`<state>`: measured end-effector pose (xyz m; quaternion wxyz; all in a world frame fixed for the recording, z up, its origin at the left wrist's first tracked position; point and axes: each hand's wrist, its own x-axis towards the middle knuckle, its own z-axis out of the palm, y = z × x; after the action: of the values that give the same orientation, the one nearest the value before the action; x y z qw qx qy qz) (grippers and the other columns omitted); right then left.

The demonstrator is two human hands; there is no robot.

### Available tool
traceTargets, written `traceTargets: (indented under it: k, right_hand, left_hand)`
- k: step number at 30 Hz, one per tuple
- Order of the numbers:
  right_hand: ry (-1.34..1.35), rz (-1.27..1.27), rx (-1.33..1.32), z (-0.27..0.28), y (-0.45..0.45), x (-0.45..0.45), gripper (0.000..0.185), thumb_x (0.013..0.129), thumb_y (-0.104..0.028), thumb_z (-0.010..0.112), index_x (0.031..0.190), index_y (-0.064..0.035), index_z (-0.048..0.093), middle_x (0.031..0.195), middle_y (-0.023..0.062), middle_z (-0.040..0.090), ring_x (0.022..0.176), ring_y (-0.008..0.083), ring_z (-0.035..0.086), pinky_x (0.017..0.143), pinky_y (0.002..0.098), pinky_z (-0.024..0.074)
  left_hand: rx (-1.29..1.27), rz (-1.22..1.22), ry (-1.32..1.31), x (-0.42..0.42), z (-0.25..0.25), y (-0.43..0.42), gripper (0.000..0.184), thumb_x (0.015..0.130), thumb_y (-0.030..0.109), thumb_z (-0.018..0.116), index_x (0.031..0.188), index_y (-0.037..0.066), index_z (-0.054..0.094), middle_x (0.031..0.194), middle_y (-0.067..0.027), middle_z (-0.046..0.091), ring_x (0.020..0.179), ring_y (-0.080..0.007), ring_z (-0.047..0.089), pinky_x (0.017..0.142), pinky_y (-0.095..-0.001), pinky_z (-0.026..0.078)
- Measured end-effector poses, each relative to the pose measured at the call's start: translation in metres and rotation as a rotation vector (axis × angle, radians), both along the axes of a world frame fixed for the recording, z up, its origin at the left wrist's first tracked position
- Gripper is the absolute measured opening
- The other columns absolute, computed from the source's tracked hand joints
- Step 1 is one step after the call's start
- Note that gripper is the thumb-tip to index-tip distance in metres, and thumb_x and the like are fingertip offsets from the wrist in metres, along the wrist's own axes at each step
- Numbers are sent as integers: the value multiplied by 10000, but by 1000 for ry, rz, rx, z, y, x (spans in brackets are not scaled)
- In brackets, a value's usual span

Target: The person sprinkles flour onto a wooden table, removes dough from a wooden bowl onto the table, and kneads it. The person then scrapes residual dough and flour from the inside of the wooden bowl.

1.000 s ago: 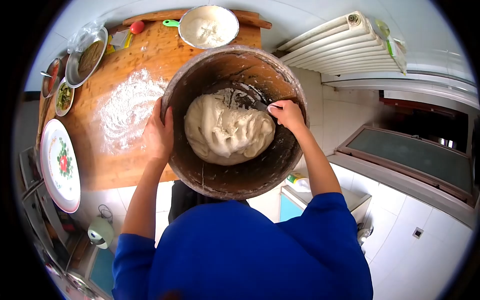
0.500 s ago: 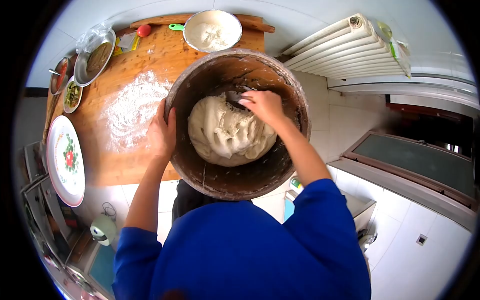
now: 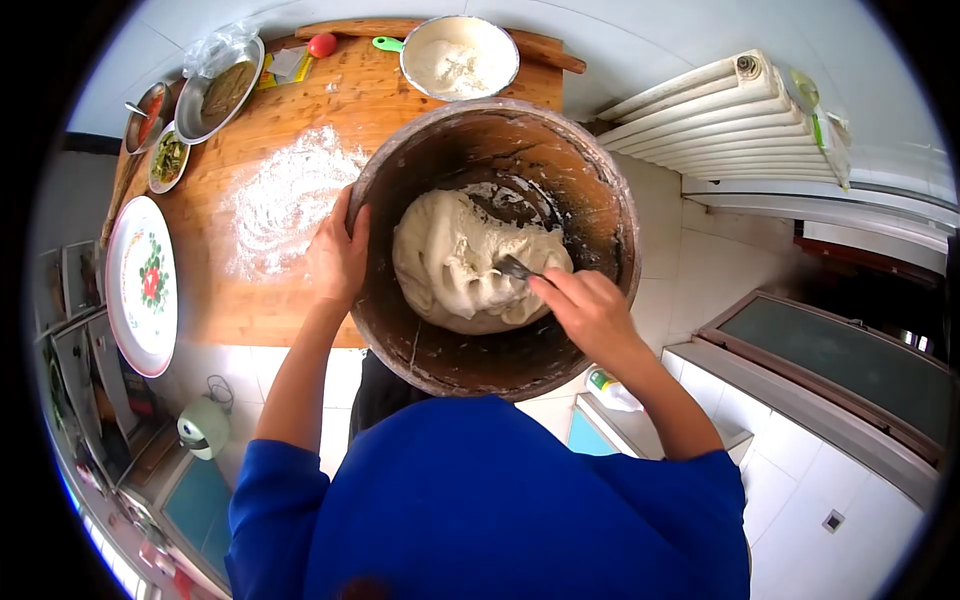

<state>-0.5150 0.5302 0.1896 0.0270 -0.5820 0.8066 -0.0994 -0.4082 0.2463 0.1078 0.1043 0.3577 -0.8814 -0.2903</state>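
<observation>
A large, deep brown pot with a rough, crusted rim is right below me. Inside it lies a big lump of pale, soft dough, torn and ridged on top. My left hand grips the pot's left rim, fingers and thumb closed about the edge. My right hand reaches over the right side of the pot, closed on the handle of a small spoon-like metal utensil. Its dark head touches the dough or lies just over it. Sticky dough residue marks the far inner wall.
On the wooden board flour is spread left of the pot. Behind stand a white pan of flour, a tomato and a metal bowl. A floral tray sits left; a radiator is at right.
My right hand has drawn the utensil from the far inner wall toward me and onto the dough's right part. My left hand stays on the rim. The whole view has shifted slightly.
</observation>
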Motion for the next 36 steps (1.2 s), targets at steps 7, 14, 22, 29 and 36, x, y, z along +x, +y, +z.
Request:
traceTargets:
  k: [7,14,22,29,36]
  right_hand:
    - [-1232,-923,85,1,37,-17,261,792,-189,614,976,-3,622,679,51,611,484,51,473,443,190,378]
    - [-1080,-979,-543,27,7,-91,275,818,-179,588,1028,-1,585,783,52,621,630,58,547,482,173,383]
    - [-1234,-814,-100,-143,-80,-268,213,831,-137,549,1008,-27,592,831,20,604,716,135,563,635,307,432]
    - [-974,-726,-337,-111,-98,-258,220,853,-176,518,994,-26,596,930,67,622,894,138,561,778,273,446]
    - [-1313,-315,108,-78,-84,-128,388,916,-318,451,1148,-20,540,1076,77,592,994,137,544,857,284,430]
  left_hand:
    - [-2,6,-21,2,-4,0,382,869,337,482,1187,126,503,888,-198,612,829,-357,588,703,-422,458]
    - [4,-19,-46,1,-2,-1,389,875,329,470,1200,116,486,869,-217,604,801,-379,586,679,-438,462]
    - [-75,-11,13,1,-1,1,377,849,282,528,1182,107,498,813,-203,606,719,-357,598,636,-431,474]
    - [-70,-2,-34,0,8,0,369,836,267,544,1166,107,507,797,-179,616,728,-347,594,652,-423,474]
    - [-57,5,-26,1,0,3,366,847,308,527,1153,107,529,795,-180,617,711,-340,601,634,-421,470]
